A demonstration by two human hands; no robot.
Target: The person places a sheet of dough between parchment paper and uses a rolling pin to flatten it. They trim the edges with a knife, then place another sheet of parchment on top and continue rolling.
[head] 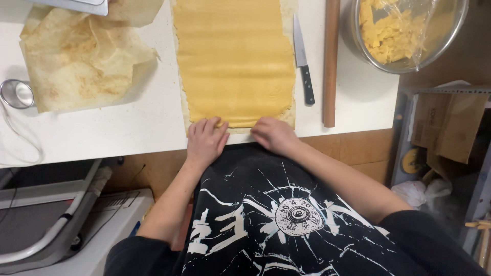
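A long rolled-out sheet of yellow dough [235, 56] lies on parchment paper on the white table [128, 128], running away from me. My left hand [205, 140] rests palm down on the sheet's near edge, fingers pressing the dough's left corner. My right hand [274, 134] sits at the near right corner, fingers curled onto the paper and dough edge. Both hands touch the near end of the sheet at the table's front edge.
A black-handled knife [303, 61] and a wooden rolling pin [331, 61] lie right of the dough. A metal bowl [409, 30] with dough scraps under plastic film stands at the far right. Crumpled used parchment [82, 56] and a small metal cup [16, 93] sit left.
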